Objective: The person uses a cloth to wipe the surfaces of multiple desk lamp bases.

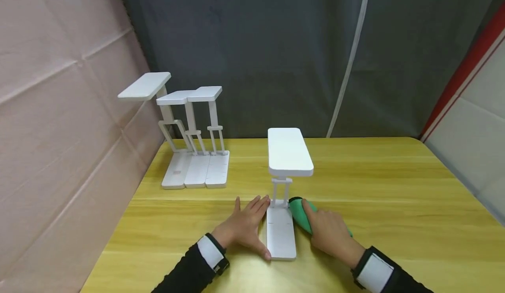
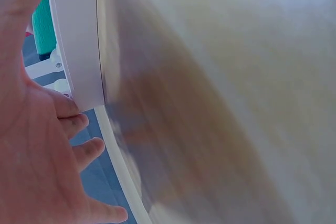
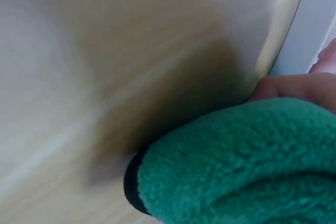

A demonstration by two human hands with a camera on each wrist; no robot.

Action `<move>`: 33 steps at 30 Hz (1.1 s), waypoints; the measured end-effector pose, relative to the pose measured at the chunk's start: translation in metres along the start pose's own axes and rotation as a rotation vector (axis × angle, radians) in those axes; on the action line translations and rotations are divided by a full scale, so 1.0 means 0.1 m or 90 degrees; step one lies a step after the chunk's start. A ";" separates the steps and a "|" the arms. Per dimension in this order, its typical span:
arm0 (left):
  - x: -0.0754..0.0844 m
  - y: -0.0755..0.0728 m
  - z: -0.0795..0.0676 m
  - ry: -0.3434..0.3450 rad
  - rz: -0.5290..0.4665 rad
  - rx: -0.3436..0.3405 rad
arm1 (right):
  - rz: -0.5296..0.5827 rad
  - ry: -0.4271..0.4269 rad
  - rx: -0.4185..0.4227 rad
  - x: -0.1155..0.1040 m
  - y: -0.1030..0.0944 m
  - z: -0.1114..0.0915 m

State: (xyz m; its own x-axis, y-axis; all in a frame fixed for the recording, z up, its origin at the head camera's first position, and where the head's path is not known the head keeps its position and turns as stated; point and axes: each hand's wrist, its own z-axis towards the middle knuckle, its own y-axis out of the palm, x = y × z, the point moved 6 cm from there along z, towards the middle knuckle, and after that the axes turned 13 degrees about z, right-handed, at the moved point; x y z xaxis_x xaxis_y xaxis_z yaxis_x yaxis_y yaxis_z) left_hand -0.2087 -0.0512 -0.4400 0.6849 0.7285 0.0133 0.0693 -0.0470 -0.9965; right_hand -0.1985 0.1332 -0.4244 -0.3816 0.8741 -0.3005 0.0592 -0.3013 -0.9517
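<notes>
A white folding stand (image 1: 281,236) stands upright on the table, its flat top plate (image 1: 289,150) raised on a thin-legged post above the base. My left hand (image 1: 246,227) lies along the base's left side, fingers spread, with the thumb at the near corner and fingertips by the hinge. In the left wrist view, that hand (image 2: 42,145) touches the base's edge (image 2: 79,40). My right hand (image 1: 329,231) grips a fluffy green cloth (image 1: 300,216) with a black border against the base's right side. The right wrist view shows the bunched cloth (image 3: 236,156), which hides most of the hand.
Three similar white stands (image 1: 195,170) stand side by side at the table's back left, their plates raised at differing heights. A wood-grain table (image 1: 394,196) lies beneath. Dark curtain (image 1: 256,56) hangs behind, and a pale pink cloth wall (image 1: 71,130) borders the left.
</notes>
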 end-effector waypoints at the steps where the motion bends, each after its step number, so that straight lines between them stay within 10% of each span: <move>1: 0.00 0.00 0.00 -0.002 0.003 0.001 | 0.002 -0.006 -0.006 -0.01 0.00 -0.02; 14: -0.07 -0.03 -0.01 -0.011 0.002 -0.003 | 0.050 -0.148 -0.086 -0.07 -0.10 -0.33; 21: -0.06 -0.01 -0.01 -0.007 -0.013 -0.005 | 0.170 -0.241 -0.214 -0.01 -0.22 -0.40; 33: 0.00 0.00 -0.01 -0.008 -0.023 -0.004 | -0.026 -0.015 0.043 0.35 -0.23 0.12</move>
State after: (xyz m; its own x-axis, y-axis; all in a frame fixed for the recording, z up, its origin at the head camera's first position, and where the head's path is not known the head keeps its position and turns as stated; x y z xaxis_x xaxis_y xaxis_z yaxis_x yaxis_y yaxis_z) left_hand -0.2076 -0.0516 -0.4402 0.6728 0.7382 0.0479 0.0987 -0.0255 -0.9948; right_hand -0.2247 0.1661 -0.4126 -0.4043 0.8770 -0.2598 -0.0180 -0.2916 -0.9564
